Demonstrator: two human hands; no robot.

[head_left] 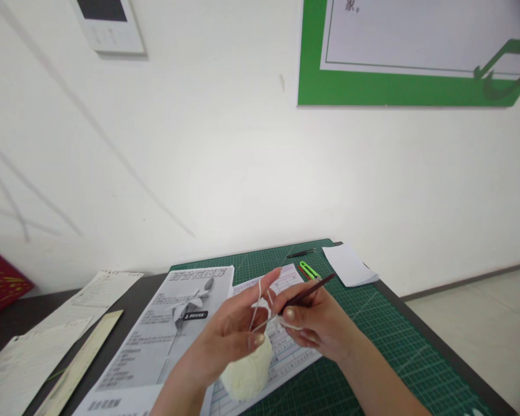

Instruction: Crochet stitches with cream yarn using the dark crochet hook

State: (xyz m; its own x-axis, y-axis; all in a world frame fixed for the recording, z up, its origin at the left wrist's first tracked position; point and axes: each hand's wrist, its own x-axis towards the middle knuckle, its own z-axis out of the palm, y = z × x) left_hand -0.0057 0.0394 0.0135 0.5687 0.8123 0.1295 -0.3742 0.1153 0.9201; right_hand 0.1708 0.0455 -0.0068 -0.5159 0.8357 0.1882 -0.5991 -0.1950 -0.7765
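My right hand point(316, 320) is closed round the dark brown handle of a crochet hook point(305, 296), whose thin metal shaft points left towards my other hand. White yarn point(255, 312) runs over the raised index finger of my left hand point(238, 323) and down between its fingers and thumb. More yarn loops round the hook and by the right fingertips, where the small details are too fine to make out. Below both hands a cream-white yarn ball point(248, 375) rests on a printed sheet point(286, 361), partly covered by the left hand.
A green cutting mat point(372, 329) covers much of the dark table. Printed pages point(143, 341) and a pale ruler-like strip point(84, 361) lie left. Further back are a bright green cutter-like tool point(308, 270), a black pen-like tool point(301, 253) and white paper point(349, 266), near the wall.
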